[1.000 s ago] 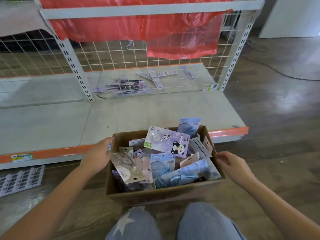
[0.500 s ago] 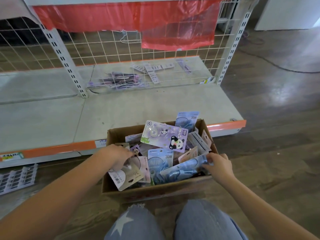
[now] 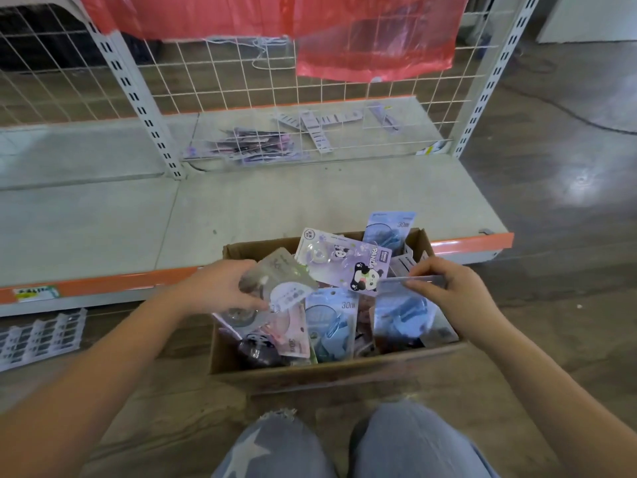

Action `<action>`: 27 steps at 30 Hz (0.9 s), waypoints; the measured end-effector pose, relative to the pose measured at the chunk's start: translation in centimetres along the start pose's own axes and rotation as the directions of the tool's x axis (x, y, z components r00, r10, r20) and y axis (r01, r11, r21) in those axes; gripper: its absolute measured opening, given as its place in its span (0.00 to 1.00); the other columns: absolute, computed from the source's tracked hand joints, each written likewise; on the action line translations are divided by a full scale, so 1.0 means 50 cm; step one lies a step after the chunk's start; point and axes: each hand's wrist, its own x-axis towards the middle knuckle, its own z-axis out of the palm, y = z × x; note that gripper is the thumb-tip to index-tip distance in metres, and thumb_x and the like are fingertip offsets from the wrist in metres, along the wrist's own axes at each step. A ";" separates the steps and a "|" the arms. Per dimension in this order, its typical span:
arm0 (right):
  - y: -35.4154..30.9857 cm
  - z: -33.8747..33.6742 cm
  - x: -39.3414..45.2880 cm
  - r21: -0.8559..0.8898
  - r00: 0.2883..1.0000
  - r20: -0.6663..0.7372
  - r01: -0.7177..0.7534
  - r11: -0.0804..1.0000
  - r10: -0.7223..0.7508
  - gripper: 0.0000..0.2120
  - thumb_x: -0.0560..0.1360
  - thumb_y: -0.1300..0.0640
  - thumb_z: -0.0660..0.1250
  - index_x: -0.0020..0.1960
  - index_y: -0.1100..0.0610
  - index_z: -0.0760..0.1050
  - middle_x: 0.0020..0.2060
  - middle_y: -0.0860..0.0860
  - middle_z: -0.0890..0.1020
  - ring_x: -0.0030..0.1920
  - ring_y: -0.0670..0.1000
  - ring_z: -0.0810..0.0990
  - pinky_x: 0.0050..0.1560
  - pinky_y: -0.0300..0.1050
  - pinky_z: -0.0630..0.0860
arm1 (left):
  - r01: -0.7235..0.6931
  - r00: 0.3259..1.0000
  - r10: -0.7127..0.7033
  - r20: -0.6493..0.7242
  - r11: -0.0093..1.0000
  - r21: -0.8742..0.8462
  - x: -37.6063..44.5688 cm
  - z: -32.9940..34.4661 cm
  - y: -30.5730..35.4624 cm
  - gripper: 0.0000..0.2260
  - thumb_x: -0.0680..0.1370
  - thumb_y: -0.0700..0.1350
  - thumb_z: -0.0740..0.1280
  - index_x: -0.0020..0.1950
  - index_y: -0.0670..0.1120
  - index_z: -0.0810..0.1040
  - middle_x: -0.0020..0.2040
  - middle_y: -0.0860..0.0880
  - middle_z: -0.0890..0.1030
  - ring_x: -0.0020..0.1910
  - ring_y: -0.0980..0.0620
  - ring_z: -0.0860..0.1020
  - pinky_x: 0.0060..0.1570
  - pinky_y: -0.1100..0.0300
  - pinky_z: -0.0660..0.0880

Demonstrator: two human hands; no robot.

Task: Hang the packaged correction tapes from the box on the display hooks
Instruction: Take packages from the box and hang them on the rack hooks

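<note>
Two hands in the box (image 3: pixel 310 372): left hand (image 3: pixel 220 288) grips grey pack (image 3: pixel 279 282), right hand (image 3: pixel 444 288) pinches blue pack (image 3: pixel 403 312) top edge; grid w/ hooks lies straight ahead, above.

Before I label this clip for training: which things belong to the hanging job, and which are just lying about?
Job:
- cardboard box
- panda pack
- grey pack, gripped by left hand
- blue pack, pinched by right hand
- wire grid

Lying about:
- red plastic sheet
- white tray
- packs behind the grid
</note>
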 end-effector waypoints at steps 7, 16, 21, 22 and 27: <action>0.065 0.081 -0.021 0.226 0.936 0.251 -0.304 0.925 0.246 0.15 0.71 0.63 0.72 0.55 0.55 0.73 0.50 0.49 0.82 0.54 0.50 0.81 0.57 0.47 0.78 | 0.039 0.981 -0.155 -0.113 0.739 -0.673 -0.021 0.115 -0.001 0.17 0.74 0.43 0.71 0.55 0.61 0.72 0.48 0.63 0.77 0.46 0.63 0.76 0.42 0.66 0.74; 0.056 0.101 0.006 -0.135 0.934 0.292 -0.171 0.976 0.204 0.14 0.74 0.55 0.70 0.58 0.51 0.73 0.54 0.46 0.79 0.54 0.46 0.78 0.54 0.41 0.76 | 0.105 0.969 -0.243 -0.043 0.564 -0.819 -0.022 0.128 -0.011 0.13 0.74 0.40 0.70 0.56 0.54 0.77 0.48 0.54 0.84 0.48 0.54 0.83 0.44 0.60 0.77; -0.065 0.042 0.060 0.335 0.942 0.266 -0.289 0.897 0.204 0.11 0.73 0.62 0.71 0.54 0.53 0.77 0.52 0.50 0.84 0.52 0.50 0.82 0.54 0.48 0.79 | 0.159 0.952 -0.307 0.020 0.437 -0.885 -0.043 0.034 0.030 0.15 0.73 0.38 0.70 0.59 0.42 0.76 0.51 0.43 0.84 0.49 0.44 0.83 0.53 0.48 0.78; -0.098 0.026 0.068 0.384 0.940 0.268 -0.306 0.871 0.212 0.11 0.73 0.63 0.71 0.55 0.56 0.77 0.51 0.52 0.84 0.52 0.52 0.83 0.53 0.48 0.79 | 0.167 0.947 -0.321 0.030 0.408 -0.897 -0.052 0.007 0.047 0.16 0.72 0.38 0.71 0.59 0.42 0.76 0.51 0.42 0.84 0.50 0.42 0.83 0.56 0.46 0.77; -0.282 -0.071 0.087 0.559 0.922 0.331 -0.365 0.745 0.203 0.12 0.73 0.68 0.68 0.55 0.62 0.77 0.49 0.56 0.85 0.48 0.56 0.84 0.49 0.49 0.81 | 0.099 0.931 -0.364 -0.044 0.365 -0.926 -0.116 -0.156 0.153 0.13 0.71 0.39 0.72 0.55 0.44 0.78 0.51 0.42 0.84 0.50 0.43 0.82 0.58 0.44 0.75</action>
